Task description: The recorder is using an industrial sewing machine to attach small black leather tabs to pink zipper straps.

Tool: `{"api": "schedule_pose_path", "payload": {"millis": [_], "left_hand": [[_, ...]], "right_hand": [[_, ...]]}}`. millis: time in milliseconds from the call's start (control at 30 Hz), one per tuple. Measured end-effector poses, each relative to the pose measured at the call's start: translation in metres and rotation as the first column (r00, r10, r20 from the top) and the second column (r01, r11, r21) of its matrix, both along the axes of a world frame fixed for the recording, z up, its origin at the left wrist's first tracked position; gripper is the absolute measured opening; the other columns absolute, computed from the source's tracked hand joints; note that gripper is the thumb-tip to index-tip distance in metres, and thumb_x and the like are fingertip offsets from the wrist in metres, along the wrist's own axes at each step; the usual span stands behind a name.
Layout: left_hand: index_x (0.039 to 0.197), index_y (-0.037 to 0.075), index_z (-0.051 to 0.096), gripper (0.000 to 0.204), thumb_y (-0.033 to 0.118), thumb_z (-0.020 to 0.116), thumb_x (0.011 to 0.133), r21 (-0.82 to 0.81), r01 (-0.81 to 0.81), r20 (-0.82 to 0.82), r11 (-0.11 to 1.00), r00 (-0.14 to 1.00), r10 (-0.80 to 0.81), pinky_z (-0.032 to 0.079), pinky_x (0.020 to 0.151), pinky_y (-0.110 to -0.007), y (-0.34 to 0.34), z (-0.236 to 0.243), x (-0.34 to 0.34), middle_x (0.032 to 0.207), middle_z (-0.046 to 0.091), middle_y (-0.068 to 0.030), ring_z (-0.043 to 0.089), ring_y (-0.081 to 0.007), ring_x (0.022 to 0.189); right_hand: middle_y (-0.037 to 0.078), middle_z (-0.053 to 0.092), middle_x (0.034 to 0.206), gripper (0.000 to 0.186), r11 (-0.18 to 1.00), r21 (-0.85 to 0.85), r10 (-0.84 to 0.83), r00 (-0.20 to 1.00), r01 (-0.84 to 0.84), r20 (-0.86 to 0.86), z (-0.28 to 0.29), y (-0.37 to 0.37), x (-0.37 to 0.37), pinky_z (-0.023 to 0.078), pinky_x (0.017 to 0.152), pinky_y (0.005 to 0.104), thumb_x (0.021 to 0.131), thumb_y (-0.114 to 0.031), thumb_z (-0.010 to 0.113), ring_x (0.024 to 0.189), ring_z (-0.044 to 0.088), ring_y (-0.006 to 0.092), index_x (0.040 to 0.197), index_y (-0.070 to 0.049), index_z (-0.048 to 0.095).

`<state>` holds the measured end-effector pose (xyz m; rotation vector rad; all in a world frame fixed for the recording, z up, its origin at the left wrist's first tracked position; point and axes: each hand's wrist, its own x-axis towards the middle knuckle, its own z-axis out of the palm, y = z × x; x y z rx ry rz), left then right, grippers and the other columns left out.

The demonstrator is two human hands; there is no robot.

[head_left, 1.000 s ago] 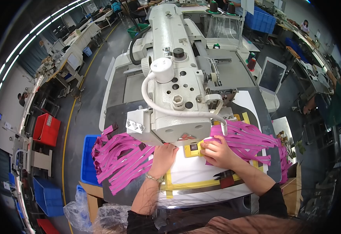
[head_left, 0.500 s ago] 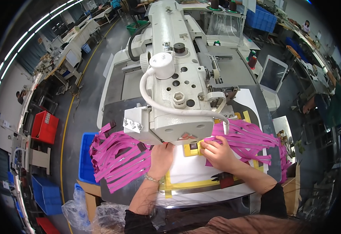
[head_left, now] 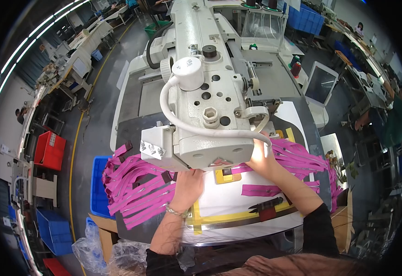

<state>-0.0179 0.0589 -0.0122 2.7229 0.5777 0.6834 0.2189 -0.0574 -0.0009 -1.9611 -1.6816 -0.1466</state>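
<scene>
A white industrial sewing machine (head_left: 210, 101) stands in front of me, its head over a white work plate edged with yellow tape (head_left: 224, 216). My left hand (head_left: 189, 188) reaches to the left underside of the head, beside a pile of magenta zippers (head_left: 138, 188); its fingertips are hidden. A small yellow frame (head_left: 228, 176) lies on the plate between my hands. My right hand (head_left: 260, 158) reaches up beside the head's right side, next to a second bunch of magenta zippers (head_left: 297, 155). The machine and its hose hide its fingers. A single magenta zipper (head_left: 256, 190) lies below that wrist.
Black snips (head_left: 267, 205) lie on the plate's near taped edge. A blue crate (head_left: 100, 184) stands left of the table, with clear plastic bags (head_left: 127, 257) nearer me. A screen (head_left: 320, 87) stands at the right. Red and blue bins line the left aisle.
My right hand has left the yellow frame and moved up and slightly right, beside the machine head. My left hand stays nearly in place. The view has shifted slightly.
</scene>
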Motion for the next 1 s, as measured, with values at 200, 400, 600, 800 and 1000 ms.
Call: {"api": "schedule_pose_path", "payload": {"millis": [200,400,600,800,1000], "left_hand": [[0.096,0.003,0.061,0.017,0.006,0.056,0.079,0.028,0.018,0.0,0.999,1.0,-0.018,0.042,0.08,-0.046,0.002,-0.002,-0.003,0.089,0.061,-0.0146,0.057,-0.0347,0.088],[0.111,0.006,0.062,0.029,0.012,0.061,0.083,-0.096,0.037,-0.109,0.995,0.993,-0.048,0.04,0.094,-0.048,-0.001,-0.004,-0.006,0.116,0.059,-0.0158,0.053,-0.035,0.11],[0.107,0.007,0.062,0.03,0.022,0.068,0.082,-0.157,0.048,-0.115,0.987,0.991,-0.066,0.044,0.086,-0.044,-0.01,0.001,-0.001,0.108,0.064,-0.0104,0.058,-0.0308,0.101],[0.094,0.006,0.058,0.016,0.014,0.065,0.082,-0.104,0.096,0.015,0.99,0.995,-0.095,0.045,0.068,-0.039,-0.012,-0.002,0.003,0.08,0.061,-0.0086,0.059,-0.0277,0.075],[0.09,0.006,0.056,0.012,0.01,0.064,0.081,-0.036,0.094,0.051,0.995,0.994,-0.092,0.045,0.067,-0.039,-0.014,0.002,0.007,0.075,0.06,-0.0074,0.059,-0.0267,0.072]], "right_hand": [[0.014,0.049,0.119,0.061,1.0,-0.004,-0.023,0.997,0.023,0.074,0.014,0.003,0.0,0.033,0.096,0.0467,0.073,-0.033,0.074,0.109,0.05,0.0281,0.123,-0.006,0.053],[0.005,0.055,0.105,0.045,0.988,-0.113,0.116,0.99,-0.107,0.075,0.015,-0.03,-0.017,0.031,0.097,0.0475,0.075,-0.024,0.072,0.103,0.055,0.0257,0.115,-0.01,0.058],[0.011,0.058,0.105,0.034,0.953,-0.276,0.164,0.978,-0.123,0.13,0.025,-0.041,-0.027,0.033,0.101,0.0507,0.072,-0.002,0.061,0.105,0.054,0.0287,0.106,-0.003,0.061],[0.004,0.054,0.086,0.029,0.976,-0.101,0.211,0.958,-0.194,0.194,0.002,-0.031,-0.028,0.046,0.074,0.0331,0.075,-0.007,0.058,0.076,0.057,0.0201,0.103,-0.01,0.06],[0.005,0.053,0.083,0.024,0.978,-0.054,0.207,0.94,-0.2,0.27,-0.009,-0.028,-0.027,0.047,0.061,0.0319,0.076,-0.011,0.059,0.064,0.055,0.021,0.099,-0.008,0.061]]}}
